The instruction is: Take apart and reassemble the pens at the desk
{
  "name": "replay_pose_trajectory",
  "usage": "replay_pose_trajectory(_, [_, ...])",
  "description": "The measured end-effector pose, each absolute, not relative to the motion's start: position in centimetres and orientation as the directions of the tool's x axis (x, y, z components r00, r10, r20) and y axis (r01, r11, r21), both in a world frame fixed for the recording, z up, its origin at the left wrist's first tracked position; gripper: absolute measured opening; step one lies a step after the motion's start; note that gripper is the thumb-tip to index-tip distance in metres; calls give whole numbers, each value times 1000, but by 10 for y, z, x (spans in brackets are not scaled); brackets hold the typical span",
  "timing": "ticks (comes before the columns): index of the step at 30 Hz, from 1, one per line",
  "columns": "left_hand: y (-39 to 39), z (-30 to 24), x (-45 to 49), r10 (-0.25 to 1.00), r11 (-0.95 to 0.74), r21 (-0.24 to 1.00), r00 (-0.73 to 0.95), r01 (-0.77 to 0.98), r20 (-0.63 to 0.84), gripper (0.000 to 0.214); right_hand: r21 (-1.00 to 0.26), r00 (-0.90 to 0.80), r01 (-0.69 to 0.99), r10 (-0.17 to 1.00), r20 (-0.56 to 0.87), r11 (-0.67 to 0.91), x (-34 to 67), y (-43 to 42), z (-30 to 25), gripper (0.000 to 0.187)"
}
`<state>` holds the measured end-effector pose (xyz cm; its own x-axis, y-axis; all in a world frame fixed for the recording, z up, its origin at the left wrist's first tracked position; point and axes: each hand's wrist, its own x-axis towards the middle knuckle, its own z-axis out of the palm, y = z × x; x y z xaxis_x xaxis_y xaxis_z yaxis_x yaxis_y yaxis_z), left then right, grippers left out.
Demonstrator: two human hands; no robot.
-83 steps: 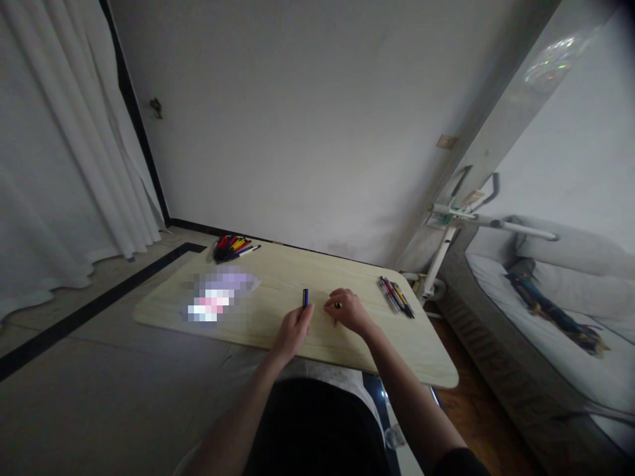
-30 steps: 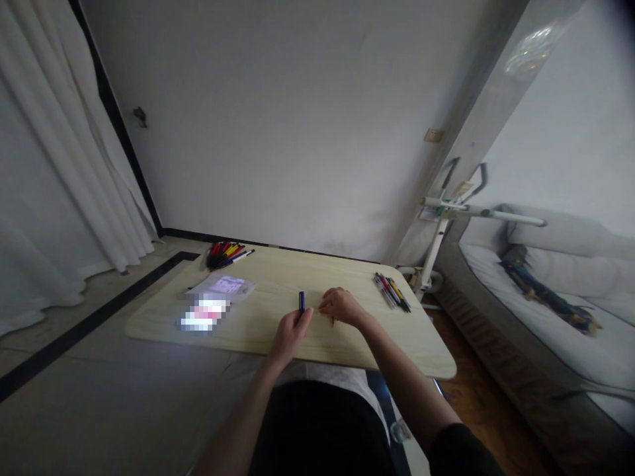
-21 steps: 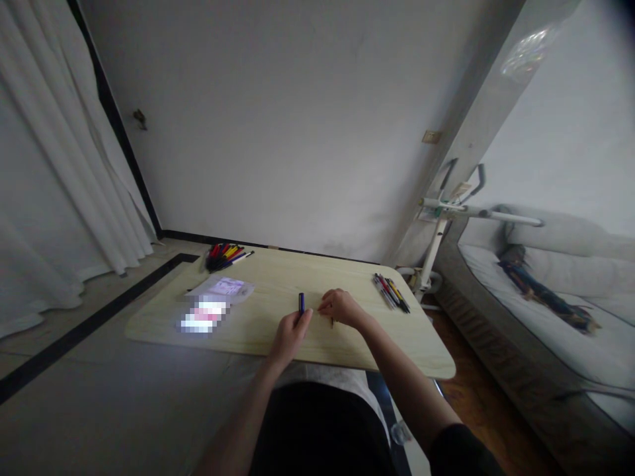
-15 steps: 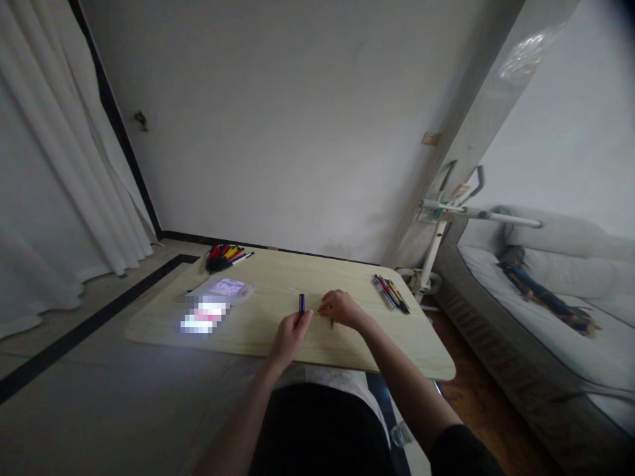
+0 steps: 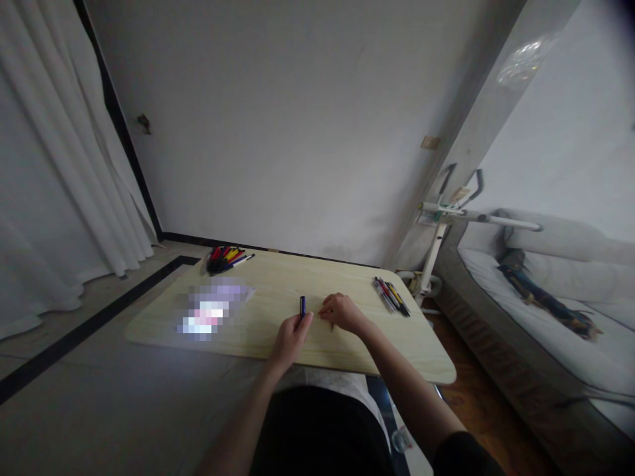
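My left hand [image 5: 292,337] is closed around a dark blue pen barrel [image 5: 302,305] that stands upright above the light wooden table [image 5: 278,291]. My right hand [image 5: 340,312] rests just to its right, fingers pinched on a small thin dark part I cannot make out. The two hands are a few centimetres apart near the table's front middle.
A bunch of coloured pens [image 5: 225,257] lies at the table's far left corner, a smaller row of pens [image 5: 391,295] at the right. Flat paper packets [image 5: 213,307] lie on the left. A white exercise machine [image 5: 446,218] and a sofa [image 5: 546,291] stand to the right, curtains [image 5: 59,165] to the left.
Both hands keep their grips and stay almost still. The view has shifted slightly, so the table sits a little lower in frame.
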<state>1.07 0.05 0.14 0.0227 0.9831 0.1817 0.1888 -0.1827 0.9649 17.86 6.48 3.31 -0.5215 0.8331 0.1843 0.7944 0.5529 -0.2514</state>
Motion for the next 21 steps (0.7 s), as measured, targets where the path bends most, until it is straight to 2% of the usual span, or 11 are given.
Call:
replay_pose_trajectory(11, [2, -1, 11, 982, -190, 951, 36, 246, 187, 40, -218, -526, 816, 844, 104, 535, 180, 62, 37, 17])
replay_pose_trajectory(21, [2, 0, 10, 978, -208, 941, 54, 267, 201, 40, -205, -520, 820, 845, 124, 535, 180, 58, 39, 15])
